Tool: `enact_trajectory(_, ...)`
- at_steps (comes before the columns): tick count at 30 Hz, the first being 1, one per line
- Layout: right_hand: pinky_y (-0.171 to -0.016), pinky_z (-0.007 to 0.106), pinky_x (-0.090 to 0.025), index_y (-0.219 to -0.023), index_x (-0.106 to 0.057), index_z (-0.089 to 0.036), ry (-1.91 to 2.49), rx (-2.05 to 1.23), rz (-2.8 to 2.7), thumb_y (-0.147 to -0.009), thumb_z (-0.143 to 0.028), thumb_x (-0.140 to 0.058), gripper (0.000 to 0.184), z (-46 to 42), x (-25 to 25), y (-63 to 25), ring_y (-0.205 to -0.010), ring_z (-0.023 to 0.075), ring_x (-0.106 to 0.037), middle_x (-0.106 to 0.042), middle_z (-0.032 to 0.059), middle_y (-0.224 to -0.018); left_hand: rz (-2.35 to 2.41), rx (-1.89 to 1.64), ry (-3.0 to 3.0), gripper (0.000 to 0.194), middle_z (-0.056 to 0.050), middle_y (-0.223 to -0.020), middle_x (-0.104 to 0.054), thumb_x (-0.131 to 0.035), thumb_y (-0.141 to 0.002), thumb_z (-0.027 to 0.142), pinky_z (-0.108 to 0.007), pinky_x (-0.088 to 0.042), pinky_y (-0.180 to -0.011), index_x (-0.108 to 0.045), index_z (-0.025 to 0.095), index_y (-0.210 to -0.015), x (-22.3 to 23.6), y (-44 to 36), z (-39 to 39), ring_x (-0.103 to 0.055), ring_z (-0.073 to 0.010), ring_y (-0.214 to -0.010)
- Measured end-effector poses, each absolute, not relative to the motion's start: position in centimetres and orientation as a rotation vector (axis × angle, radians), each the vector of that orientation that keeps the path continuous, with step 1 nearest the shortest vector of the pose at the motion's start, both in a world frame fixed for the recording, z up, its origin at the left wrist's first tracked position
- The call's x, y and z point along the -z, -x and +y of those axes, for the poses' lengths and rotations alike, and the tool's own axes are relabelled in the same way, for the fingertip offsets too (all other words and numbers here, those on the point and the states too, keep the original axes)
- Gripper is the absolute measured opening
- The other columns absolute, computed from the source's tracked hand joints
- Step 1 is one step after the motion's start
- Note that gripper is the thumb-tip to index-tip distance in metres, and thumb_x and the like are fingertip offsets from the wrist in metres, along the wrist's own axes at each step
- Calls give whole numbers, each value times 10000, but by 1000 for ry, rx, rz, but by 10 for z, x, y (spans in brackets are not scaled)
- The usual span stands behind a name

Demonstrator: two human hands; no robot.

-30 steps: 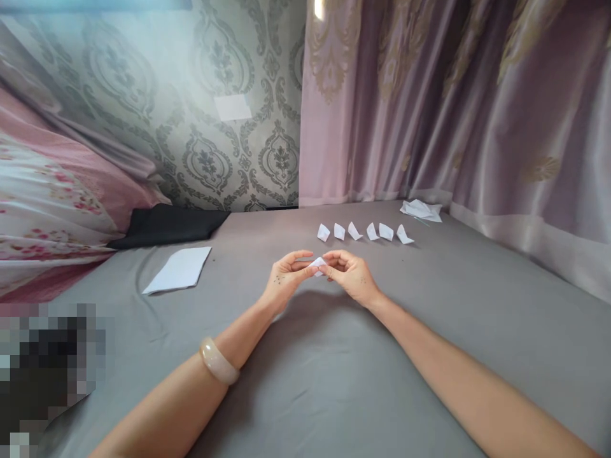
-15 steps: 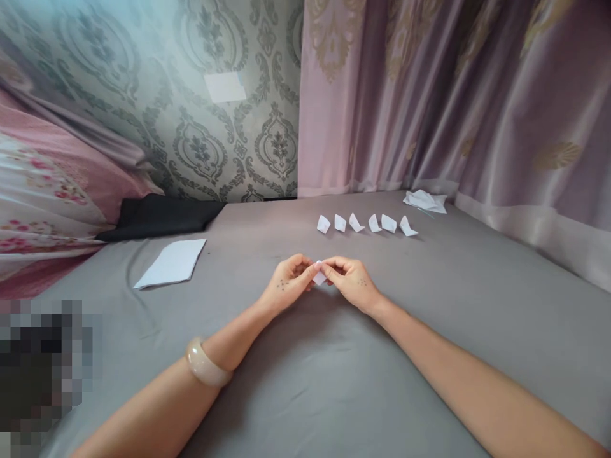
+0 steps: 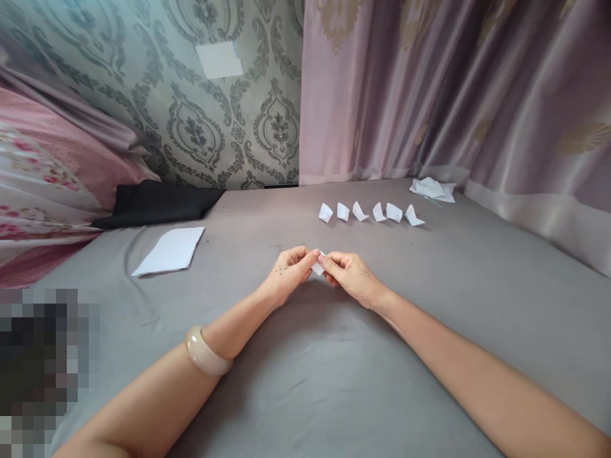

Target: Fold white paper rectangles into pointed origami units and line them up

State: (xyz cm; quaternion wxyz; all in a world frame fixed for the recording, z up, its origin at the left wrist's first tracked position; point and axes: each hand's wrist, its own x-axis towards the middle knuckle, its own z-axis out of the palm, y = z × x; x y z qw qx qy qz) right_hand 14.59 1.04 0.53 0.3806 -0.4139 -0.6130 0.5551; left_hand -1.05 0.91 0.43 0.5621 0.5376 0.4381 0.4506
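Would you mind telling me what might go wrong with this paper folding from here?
The small paper piece is pinched between the left hand and right hand over a soft grey sheet, so creases may come out uneven. A forward reach could also knock the row of folded pieces out of line.

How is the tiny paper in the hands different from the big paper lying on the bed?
The tiny paper is small and folded; the big paper is much larger and looks flat. The tiny paper is pinched between the left hand and right hand; the big paper lies untouched on the grey sheet. Both are white.
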Motion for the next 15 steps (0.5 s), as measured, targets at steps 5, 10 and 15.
enact_trajectory(5, -521, 261, -279, -615, -532, -184, 1102, -1433, -1473, -751, -612, -613, 456, 11, -6, -144, -515, 84, -367, -448, -44, -544, 971, -940, -1347, 447, 57, -465, -372, -505, -863, 557, -226, -188, -453, -508, 158, -661, -5, 12, 8, -272, -57, -436)
enact_trajectory(10, -500, 249, -257, -658, -534, -178, 1037, -1660, -1262, -748, -589, -638, 434, 8, -7, -144, -512, 72, -350, -436, -47, -578, 972, -1006, -1304, 391, 76, -474, -344, -568, -847, 495, -216, -187, -465, -497, 156, -668, -9, 7, 4, -247, -44, -446)
enact_trajectory(15, -503, 244, -277, -674, -571, -168, 1035, -1793, -1215, -727, -534, -687, 387, 4, -6, -142, -521, 75, -388, -479, -32, -585, 977, -1090, -1212, 381, 44, -550, -457, -612, -804, 488, -212, -185, -449, -517, 144, -672, -8, 3, 4, -280, -34, -451)
